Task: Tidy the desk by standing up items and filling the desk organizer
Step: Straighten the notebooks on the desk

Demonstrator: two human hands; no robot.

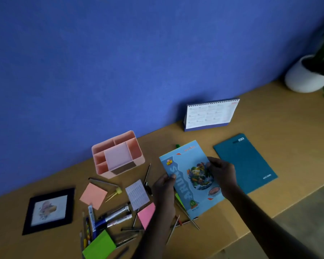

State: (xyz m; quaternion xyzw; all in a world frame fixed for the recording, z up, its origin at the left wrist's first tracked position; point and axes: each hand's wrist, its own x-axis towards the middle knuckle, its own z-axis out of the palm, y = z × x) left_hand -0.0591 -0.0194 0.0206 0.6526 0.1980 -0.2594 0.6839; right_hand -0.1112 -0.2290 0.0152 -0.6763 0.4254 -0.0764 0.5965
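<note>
Tidying barely begun, with one booklet lifted off the desk (269, 116).

Nearest lie three sticky-note pads: green (99, 245), pink (146, 214) and orange (94, 195). Among them are loose pens and about three markers (114, 216), which overlap too much for a sure count. One picture frame (49, 210) lies flat. The left hand (163, 186) and right hand (222, 172) each pinch an edge of the blue booklet (192, 176), thumbs on its cover. Beyond, one pink organizer (118, 156) looks empty and one teal notebook (245, 161) lies flat. Only the one calendar (211, 114) stands upright.
</note>
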